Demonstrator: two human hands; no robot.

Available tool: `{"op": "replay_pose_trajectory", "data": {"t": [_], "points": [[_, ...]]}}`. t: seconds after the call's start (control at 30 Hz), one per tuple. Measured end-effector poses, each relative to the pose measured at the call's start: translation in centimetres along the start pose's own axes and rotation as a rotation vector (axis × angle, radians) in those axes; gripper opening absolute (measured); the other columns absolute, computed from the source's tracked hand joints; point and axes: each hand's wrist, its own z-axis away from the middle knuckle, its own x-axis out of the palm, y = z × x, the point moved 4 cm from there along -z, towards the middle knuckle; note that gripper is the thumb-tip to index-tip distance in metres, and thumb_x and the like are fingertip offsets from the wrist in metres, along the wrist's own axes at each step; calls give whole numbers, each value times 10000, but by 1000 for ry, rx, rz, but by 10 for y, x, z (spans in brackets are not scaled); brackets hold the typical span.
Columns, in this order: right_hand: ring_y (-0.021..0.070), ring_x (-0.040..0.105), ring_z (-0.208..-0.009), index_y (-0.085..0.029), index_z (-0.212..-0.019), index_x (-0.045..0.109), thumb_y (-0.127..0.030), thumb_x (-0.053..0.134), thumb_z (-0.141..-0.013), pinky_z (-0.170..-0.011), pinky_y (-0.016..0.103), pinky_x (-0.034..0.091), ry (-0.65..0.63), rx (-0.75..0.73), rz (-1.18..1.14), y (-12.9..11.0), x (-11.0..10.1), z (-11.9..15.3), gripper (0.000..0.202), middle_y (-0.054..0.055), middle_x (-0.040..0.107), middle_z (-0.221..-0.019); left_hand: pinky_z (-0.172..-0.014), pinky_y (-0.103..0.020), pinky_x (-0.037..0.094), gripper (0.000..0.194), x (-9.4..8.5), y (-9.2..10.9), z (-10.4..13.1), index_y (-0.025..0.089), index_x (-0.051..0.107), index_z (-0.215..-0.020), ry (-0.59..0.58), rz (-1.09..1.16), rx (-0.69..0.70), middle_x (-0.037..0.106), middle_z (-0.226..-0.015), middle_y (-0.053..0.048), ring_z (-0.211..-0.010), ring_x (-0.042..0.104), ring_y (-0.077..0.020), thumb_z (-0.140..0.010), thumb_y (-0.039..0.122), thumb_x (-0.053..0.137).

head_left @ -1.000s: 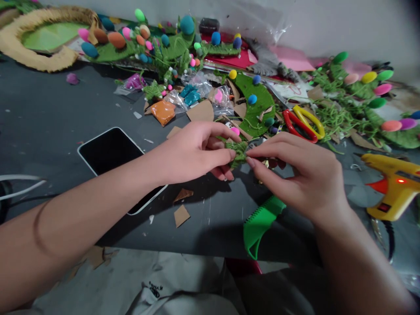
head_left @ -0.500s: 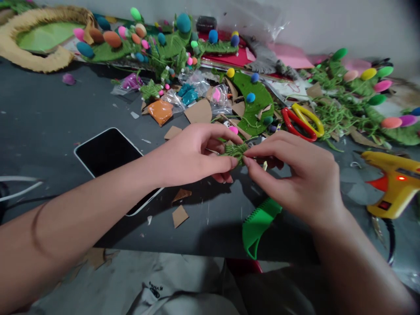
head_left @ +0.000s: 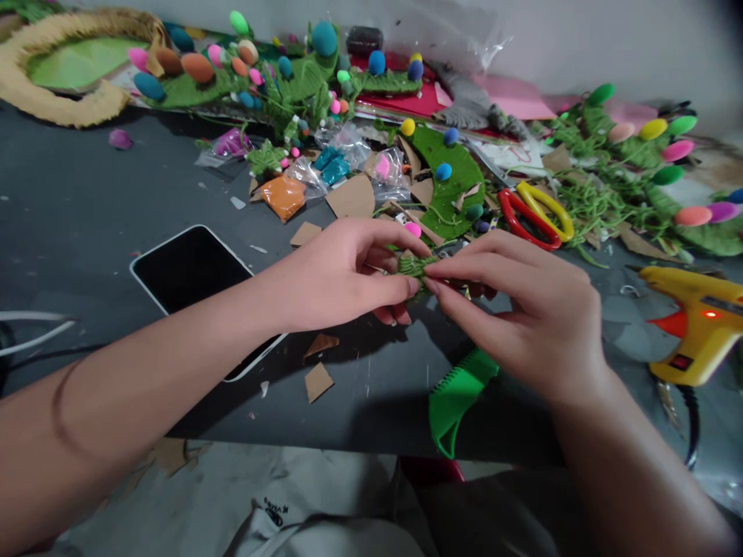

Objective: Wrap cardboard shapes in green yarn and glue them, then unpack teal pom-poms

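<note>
gripping a green yarn-wound piece (head_left: 412, 265) in the curled left hand (head_left: 337, 275) and pinching its end with the right hand (head_left: 525, 309), above the grey tabletop (head_left: 360, 414) (left of the yellow glue gun (head_left: 693, 325)).

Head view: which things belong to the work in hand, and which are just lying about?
Work in hand:
- green fibrous piece, held between left hand and right hand
- perhaps also yellow glue gun and scissors, neither held

Apparently just lying about:
- phone
- green toothed plastic piece
- orange packet
- purple lump
</note>
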Motion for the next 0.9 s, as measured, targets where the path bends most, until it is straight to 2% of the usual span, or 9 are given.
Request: {"op": "replay_pose_trajectory", "data": {"t": [0.23,0.37,0.43,0.47,0.53,0.57,0.63,0.77,0.9], "points": [[195,705,-868,-291,-1002,770,-167,696,-890,-747,357,587,29,49,-39,-2,1,-2,182,38,733,-985,-626,-296,642,291,-3,1,-1,215,636,-1170,20,8,-14,718,-695,22,-655,763,-190,-881,205,669],[233,718,-966,-265,-948,788,-149,712,-865,-884,416,574,179,76,-8,15,-21,-6,162,66,761,-1031,-622,-288,636,391,-9,0,-1,204,621,-1261,53,-22,-26,723,-694,13,-636,755,-184,-877,223,688],[244,726,-964,-224,-948,802,-148,727,-841,-877,410,564,280,141,94,38,-41,-7,151,95,776,-998,-617,-278,627,424,-13,0,0,201,618,-1291,73,-58,-14,731,-710,6,-635,753,-180,-874,225,691],[239,731,-894,-212,-978,807,-164,757,-809,-790,388,563,258,207,189,54,-50,-9,183,98,783,-966,-620,-274,622,423,-15,-1,0,207,622,-1294,82,-86,3,736,-725,4,-644,755,-180,-876,227,686],[211,706,-720,-205,-986,813,-199,803,-750,-613,348,479,163,369,389,92,-65,-12,236,90,792,-876,-631,-268,604,400,-18,-1,1,232,635,-1285,103,-168,56,745,-751,6,-671,761,-181,-887,236,669],[174,658,-618,-194,-956,817,-204,819,-727,-559,331,423,136,385,448,109,-71,-14,229,88,787,-827,-635,-265,590,388,-20,0,2,246,641,-1279,121,-226,83,744,-754,10,-688,763,-182,-891,239,661],[126,577,-546,-163,-827,804,-187,854,-670,-527,314,353,102,335,504,139,-78,-20,167,82,748,-717,-638,-263,556,375,-22,1,3,263,649,-1266,163,-354,126,731,-734,21,-714,761,-184,-892,244,653],[46,392,-429,-130,-660,746,-173,876,-591,-499,301,273,-81,360,518,187,-72,-31,154,2,625,-511,-666,-281,520,298,-25,3,4,264,662,-1177,235,-516,173,673,-672,35,-721,729,-182,-879,275,656],[18,292,-414,-109,-558,696,-155,890,-517,-509,311,227,-99,370,494,208,-67,-37,203,-57,508,-408,-699,-294,522,235,-26,3,4,249,660,-1101,282,-579,169,653,-670,34,-717,705,-177,-873,307,647]]}}
